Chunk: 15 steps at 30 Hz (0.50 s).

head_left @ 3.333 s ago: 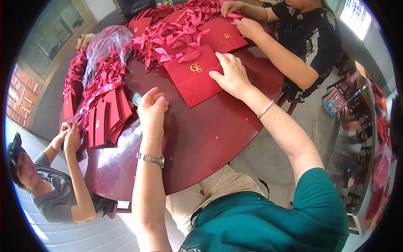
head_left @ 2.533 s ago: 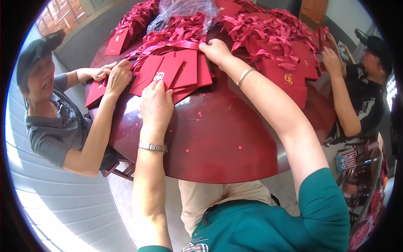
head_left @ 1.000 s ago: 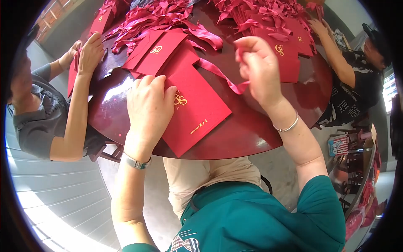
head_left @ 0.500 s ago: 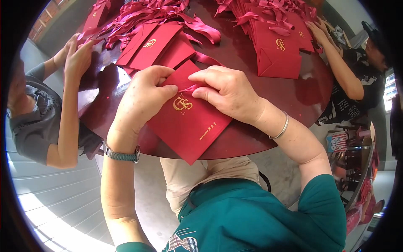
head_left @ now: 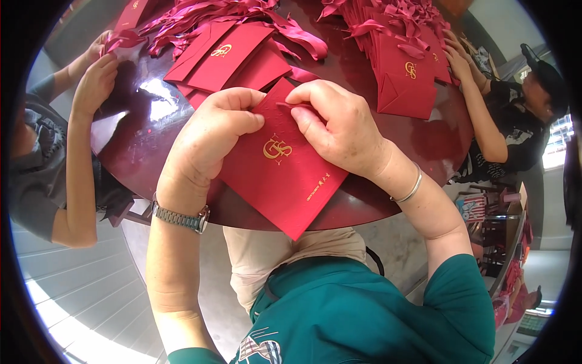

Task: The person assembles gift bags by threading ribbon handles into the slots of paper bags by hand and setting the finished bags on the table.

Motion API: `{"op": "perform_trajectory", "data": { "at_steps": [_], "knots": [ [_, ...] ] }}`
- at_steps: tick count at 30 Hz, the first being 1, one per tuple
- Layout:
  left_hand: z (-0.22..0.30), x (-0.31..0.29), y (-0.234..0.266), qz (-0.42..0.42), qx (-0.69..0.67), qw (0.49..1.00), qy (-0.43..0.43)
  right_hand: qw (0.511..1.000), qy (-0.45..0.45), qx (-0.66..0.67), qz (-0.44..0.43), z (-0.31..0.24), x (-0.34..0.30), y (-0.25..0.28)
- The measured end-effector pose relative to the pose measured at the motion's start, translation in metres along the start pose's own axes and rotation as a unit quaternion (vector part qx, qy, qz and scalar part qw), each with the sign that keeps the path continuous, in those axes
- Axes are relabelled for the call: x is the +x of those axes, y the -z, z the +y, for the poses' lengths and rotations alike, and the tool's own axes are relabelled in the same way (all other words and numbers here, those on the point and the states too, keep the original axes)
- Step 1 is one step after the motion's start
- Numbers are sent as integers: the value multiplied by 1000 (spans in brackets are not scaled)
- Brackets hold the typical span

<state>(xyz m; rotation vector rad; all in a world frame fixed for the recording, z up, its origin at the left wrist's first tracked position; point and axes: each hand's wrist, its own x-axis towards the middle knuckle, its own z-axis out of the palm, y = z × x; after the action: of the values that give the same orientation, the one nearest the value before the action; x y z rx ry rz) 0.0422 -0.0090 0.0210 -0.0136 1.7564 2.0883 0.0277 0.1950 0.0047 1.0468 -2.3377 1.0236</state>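
A flat red paper gift bag (head_left: 273,176) with a gold emblem lies tilted in front of me, its lower corner past the table's near edge. My left hand (head_left: 221,127) is closed on its upper left edge, thumb on the front face. At its upper right edge, my right hand (head_left: 336,124) has thumb and forefinger pinched on a dark pink ribbon (head_left: 284,105). Only a short bit of that ribbon shows; the rest is hidden by my fingers. Just beyond my hands lie several more red gift bags (head_left: 233,57), overlapping.
Loose pink ribbons (head_left: 200,18) heap behind the bags on the round dark red table (head_left: 339,206). At the far right stand packed red bags (head_left: 405,91) with ribbons. A co-worker's hands (head_left: 100,73) handle a ribbon at left; another co-worker's hand (head_left: 456,54) touches the right-hand bags.
The ribbon that stretched between my two hands now shows only beside my right fingers. Both hands sit slightly higher, nearer the bag's top. The left co-worker's hands have shifted left.
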Motion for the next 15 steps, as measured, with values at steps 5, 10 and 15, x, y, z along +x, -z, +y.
{"op": "perform_trajectory", "data": {
  "at_steps": [5,10,15],
  "knots": [
    [-5,1,2,14,32,999,-21,1000,20,20,7,-1,4,-1],
    [-11,5,4,23,78,996,-30,999,49,-9,-10,1,5,-1],
    [-13,5,2,29,37,998,-50,998,40,-34,-22,-1,11,1]
  ]
}}
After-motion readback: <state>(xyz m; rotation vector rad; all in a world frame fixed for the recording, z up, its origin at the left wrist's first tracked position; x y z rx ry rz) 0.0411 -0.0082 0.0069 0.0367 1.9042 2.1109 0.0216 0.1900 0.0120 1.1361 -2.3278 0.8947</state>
